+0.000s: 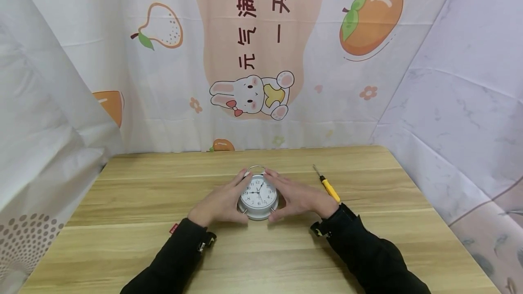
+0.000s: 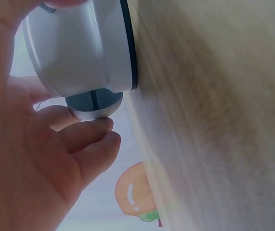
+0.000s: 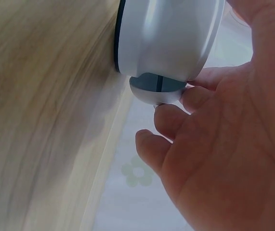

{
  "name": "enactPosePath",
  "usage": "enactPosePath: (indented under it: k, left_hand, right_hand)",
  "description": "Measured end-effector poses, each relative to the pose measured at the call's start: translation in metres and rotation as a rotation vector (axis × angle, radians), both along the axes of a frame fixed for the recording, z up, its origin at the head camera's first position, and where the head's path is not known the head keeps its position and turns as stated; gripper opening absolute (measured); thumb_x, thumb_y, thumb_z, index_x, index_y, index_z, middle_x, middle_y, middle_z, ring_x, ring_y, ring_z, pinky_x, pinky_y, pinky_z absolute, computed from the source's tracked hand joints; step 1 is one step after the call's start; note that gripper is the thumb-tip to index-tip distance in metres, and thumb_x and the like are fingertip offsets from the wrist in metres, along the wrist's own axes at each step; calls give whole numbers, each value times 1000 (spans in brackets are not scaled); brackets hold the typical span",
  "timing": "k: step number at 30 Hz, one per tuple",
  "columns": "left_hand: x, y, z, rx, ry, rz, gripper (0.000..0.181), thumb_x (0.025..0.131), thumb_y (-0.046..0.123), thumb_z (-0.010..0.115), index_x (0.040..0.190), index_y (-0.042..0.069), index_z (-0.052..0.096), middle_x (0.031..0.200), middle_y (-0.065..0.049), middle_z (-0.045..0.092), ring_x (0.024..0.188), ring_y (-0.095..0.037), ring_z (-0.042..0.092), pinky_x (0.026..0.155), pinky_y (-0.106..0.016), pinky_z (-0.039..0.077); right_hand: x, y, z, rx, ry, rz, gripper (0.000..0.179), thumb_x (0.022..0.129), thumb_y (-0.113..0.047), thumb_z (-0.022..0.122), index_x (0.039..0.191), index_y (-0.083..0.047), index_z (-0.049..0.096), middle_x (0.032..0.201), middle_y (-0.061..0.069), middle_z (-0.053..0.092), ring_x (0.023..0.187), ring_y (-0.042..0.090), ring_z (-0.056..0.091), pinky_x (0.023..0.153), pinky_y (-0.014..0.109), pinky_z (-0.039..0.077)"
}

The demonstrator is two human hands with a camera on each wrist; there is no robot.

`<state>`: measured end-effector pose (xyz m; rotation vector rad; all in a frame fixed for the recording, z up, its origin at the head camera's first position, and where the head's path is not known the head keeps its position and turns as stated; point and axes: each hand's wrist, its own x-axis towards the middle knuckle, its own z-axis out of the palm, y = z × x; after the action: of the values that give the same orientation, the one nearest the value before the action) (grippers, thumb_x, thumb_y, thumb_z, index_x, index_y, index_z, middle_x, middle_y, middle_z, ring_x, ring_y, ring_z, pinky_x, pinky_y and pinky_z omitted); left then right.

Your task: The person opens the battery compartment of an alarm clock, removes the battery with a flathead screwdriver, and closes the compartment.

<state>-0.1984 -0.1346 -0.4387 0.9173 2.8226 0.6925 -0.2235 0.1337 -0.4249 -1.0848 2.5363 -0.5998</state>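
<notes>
A pale grey twin-bell alarm clock [image 1: 258, 194] lies on its back on the wooden table [image 1: 261, 253], its white dial facing up. From its left side my left hand [image 1: 222, 201] holds it, thumb near one foot and fingers at a bell. My right hand [image 1: 301, 198] grips the opposite side in much the same way. In the left wrist view, fingers touch the rounded bell [image 2: 96, 111]. The right wrist view shows fingertips against the other bell [image 3: 149, 95]. Its dark back rim [image 2: 130, 48] meets the tabletop. My hands partly cover both bells in the head view.
Right of the clock lies a screwdriver [image 1: 328, 187] with a yellow and black handle, its tip pointing toward the back. A small red tag [image 1: 174, 228] shows by the left sleeve. Behind the table hangs a printed curtain [image 1: 163, 80]; more fabric hangs at both sides.
</notes>
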Motion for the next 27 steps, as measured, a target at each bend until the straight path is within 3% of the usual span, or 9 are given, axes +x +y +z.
enactPosePath:
  k: [5,18,27]
  left_hand:
    - [0,-1,1,-20,21,-5,121,64,41,85,163,12,22,168,-14,15,135,-32,48,102,-45,47]
    - [1,-3,5,-53,-1,-24,119,67,46,81,163,11,19,167,-19,17,135,-38,47,104,-50,45]
    - [1,-5,9,-29,-5,-51,113,70,42,78,162,5,23,165,-23,18,135,-36,47,104,-49,45]
  right_hand:
    - [1,0,1,-7,-10,1,120,79,-60,81,164,-12,11,170,6,3,153,24,11,119,46,25]
    - [4,-1,4,-2,-46,8,118,81,-63,77,164,-11,12,170,5,2,153,18,9,120,42,22]
    - [4,0,3,-41,-59,27,117,81,-62,78,163,-9,15,170,7,3,153,21,13,120,45,23]
